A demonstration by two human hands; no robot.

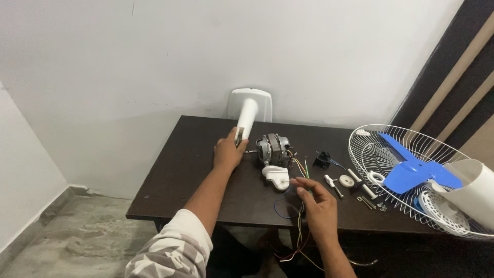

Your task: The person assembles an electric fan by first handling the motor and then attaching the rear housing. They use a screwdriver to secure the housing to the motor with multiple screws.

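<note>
My left hand point(228, 150) grips the lower end of a white fan neck point(247, 119) that rises to a white base plate point(251, 103) leaning on the wall. Just right of that hand lies a grey fan motor point(272, 148) with coloured wires point(300, 166) trailing toward me. A white plastic bracket point(277, 176) rests in front of the motor. My right hand point(317, 205) hovers over the table's front part with fingers spread, its fingertips among the wires; whether it pinches one is unclear.
The dark table point(180, 170) also carries a black part point(322, 159), white knobs and bolts point(347, 183) and small screws point(368, 202). At right lie a white wire fan guard point(370, 154), blue blades point(411, 170) and a white motor cover point(476, 190). Grey floor at left.
</note>
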